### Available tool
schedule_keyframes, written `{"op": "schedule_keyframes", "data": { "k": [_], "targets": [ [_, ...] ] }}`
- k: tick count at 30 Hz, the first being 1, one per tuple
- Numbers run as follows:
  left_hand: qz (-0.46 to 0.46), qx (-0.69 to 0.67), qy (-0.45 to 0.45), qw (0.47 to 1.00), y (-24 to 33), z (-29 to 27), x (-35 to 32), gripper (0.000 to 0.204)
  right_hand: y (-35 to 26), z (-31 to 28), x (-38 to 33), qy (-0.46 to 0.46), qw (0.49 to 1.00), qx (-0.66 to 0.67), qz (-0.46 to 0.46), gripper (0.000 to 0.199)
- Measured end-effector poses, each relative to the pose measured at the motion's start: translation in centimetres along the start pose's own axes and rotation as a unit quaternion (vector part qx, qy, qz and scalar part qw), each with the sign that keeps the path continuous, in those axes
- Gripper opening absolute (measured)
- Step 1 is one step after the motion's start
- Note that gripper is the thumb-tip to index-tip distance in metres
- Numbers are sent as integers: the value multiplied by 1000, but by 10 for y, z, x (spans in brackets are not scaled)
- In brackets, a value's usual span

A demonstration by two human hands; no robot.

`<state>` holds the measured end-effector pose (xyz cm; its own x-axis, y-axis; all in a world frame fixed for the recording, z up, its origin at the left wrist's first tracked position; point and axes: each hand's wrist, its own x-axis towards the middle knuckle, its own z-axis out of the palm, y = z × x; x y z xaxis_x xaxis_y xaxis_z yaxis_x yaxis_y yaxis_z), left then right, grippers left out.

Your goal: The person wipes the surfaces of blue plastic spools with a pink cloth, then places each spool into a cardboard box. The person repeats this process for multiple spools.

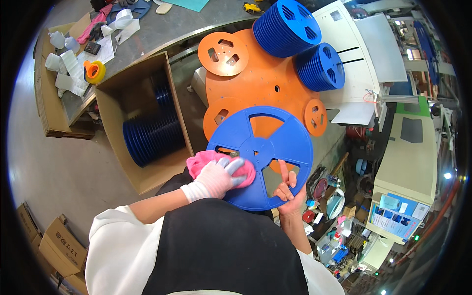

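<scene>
**Blue reel wiped over a crowded orange tabletop**

A person holds a large blue plastic reel (260,155) flat above the near edge of a round orange tabletop (255,81). The gloved left hand (221,176) lies palm down with fingers spread on a pink cloth (206,162), pressing it to the reel's near-left rim. The bare right hand (289,189) grips the reel's near-right rim from below, with two fingers (282,169) raised and showing through a cut-out between the spokes.

Beyond the reel, the tabletop carries three orange reels: a large one (223,53) at its far-left edge, one (221,115) partly hidden behind the blue reel on the left, and a small one (315,117) at the right edge. Two stacks of blue reels lie on their sides along the far-right edge, one (290,27) farther off and one (322,66) nearer. To the left, well apart from the hands, an open cardboard box (142,172) holds a row of blue reels (152,132). Behind the box, a bench bears a yellow tape roll (96,71) and white bottles (59,39).
</scene>
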<state>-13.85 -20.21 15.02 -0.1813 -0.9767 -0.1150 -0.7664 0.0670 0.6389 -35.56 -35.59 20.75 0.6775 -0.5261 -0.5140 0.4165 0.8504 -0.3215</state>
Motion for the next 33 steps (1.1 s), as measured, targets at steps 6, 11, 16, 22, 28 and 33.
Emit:
{"op": "schedule_keyframes", "data": {
  "k": [6,11,16,22,28,33],
  "targets": [
    [-29,70,46,996,-16,0,6,44,-1,-8,4,-16,1000,17,2,43],
    [-69,132,83,985,-17,-11,32,48,-2,-7,3,-22,999,29,-3,42],
    [64,39,26,997,-22,-7,-24,30,-6,-9,6,-33,999,36,-24,43],
    [-193,34,206,959,-61,-32,-63,54,-20,3,17,-123,991,25,-43,45],
    [-209,135,258,934,-57,-26,-38,79,-17,34,34,-153,987,39,-28,40],
    [-227,126,299,918,-57,-29,-19,78,-17,63,42,-144,989,14,-33,38]
  ]
}}
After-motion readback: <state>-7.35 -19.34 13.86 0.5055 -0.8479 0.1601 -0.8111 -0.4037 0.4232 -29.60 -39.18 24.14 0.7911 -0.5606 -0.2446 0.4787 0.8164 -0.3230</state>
